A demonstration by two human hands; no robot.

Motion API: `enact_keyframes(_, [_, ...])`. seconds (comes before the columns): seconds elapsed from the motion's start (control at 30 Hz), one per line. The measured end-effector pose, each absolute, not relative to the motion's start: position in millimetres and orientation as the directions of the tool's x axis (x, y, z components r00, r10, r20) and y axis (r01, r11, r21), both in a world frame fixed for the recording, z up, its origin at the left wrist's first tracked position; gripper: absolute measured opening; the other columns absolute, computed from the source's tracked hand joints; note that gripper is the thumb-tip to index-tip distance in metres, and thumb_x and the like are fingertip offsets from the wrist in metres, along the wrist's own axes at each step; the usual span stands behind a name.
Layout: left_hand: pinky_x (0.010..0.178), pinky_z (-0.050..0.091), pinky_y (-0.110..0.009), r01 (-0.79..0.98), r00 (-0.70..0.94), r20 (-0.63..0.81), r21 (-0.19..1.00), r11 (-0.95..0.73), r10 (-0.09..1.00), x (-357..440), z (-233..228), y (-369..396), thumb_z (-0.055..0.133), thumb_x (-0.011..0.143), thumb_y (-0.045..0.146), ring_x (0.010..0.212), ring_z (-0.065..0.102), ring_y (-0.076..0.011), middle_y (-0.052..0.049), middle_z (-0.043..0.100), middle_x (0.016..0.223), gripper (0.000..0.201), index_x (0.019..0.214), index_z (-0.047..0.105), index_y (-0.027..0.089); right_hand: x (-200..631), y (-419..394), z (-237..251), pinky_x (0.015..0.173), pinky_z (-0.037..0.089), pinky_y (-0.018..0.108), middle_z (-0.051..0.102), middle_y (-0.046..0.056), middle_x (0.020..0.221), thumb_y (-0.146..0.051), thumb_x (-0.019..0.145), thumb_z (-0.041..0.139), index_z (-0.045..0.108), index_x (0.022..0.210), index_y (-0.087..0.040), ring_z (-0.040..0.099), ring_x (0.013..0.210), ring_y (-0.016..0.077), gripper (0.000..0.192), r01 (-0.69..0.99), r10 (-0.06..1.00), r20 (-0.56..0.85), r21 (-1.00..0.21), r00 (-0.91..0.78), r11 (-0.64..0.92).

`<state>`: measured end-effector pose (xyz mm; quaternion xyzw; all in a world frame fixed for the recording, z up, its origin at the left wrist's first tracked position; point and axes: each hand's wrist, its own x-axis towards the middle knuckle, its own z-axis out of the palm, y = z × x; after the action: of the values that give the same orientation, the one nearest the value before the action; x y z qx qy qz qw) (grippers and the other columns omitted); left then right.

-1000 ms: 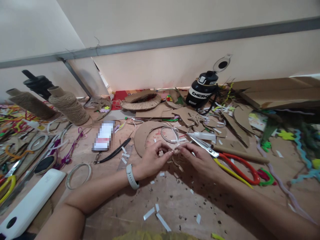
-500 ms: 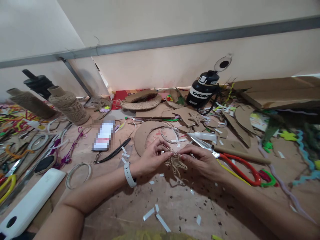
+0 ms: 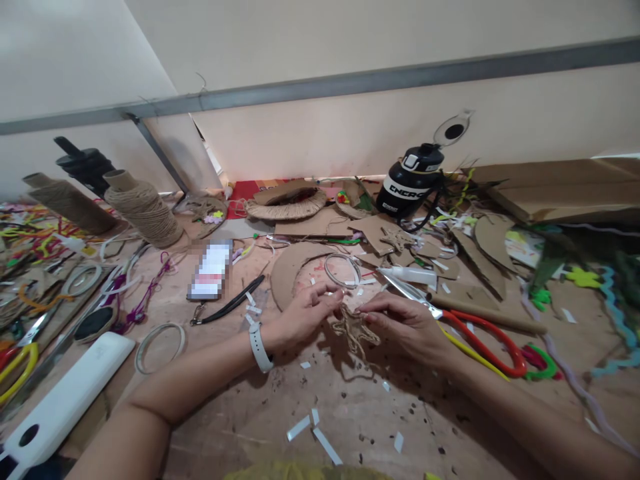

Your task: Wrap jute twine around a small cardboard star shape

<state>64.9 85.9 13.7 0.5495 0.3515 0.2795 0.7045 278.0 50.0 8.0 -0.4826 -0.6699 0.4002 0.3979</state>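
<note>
Pinched near its top by the left hand (image 3: 314, 309) and right hand (image 3: 413, 327), the twine star (image 3: 356, 328) hangs over the table (image 3: 240, 427), though exact fingertip contact is hard to make out. Uneven tugging could bend its points or loosen its outline.

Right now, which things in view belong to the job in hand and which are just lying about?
Belonging, as I judge it:
twine star, held between left hand and right hand
perhaps the lighter twine spool and red-handled scissors, both unheld

Lying about, apparently:
phone
black bottle
</note>
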Motion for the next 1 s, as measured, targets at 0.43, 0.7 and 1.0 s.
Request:
enact_keyframes(0.43, [0.064,0.04,-0.023,0.145,0.603,0.058,0.973,-0.181,0.795,64,0,83,0.054,0.094,0.044,0.068,0.05,-0.0115,-0.001,0.061,0.074,0.033,0.084,0.064,0.014,273,50,12,0.052,0.036,0.027,0.044,-0.003,0.059,-0.072,0.094,0.034,0.044,0.062,-0.022,0.041,0.055,0.0137,0.06,0.509,0.945,-0.025,-0.847,-0.326,0.154])
enact_keyframes(0.7, [0.065,0.041,-0.022,0.22,0.57,0.132,0.927,-0.305,0.811,65,8,78,0.053,0.095,0.035,0.068,0.052,-0.0113,0.0,0.063,0.073,0.025,0.084,0.064,0.015,265,44,8,0.054,0.034,0.028,0.038,-0.004,0.057,-0.062,0.099,0.033,0.039,0.062,-0.023,0.039,0.053,0.0137,0.053,0.594,0.948,0.084,-0.762,-0.306,0.259])
enact_keyframes(1.0, [0.064,0.039,-0.024,0.182,0.636,0.032,0.965,-0.19,0.771,64,1,82,0.046,0.096,0.051,0.069,0.047,-0.0119,0.0,0.054,0.073,0.039,0.085,0.058,0.015,267,43,13,0.054,0.035,0.029,0.038,-0.003,0.059,-0.064,0.098,0.033,0.037,0.064,-0.024,0.037,0.055,0.0148,0.053,0.557,0.967,0.095,-0.803,-0.235,0.214])
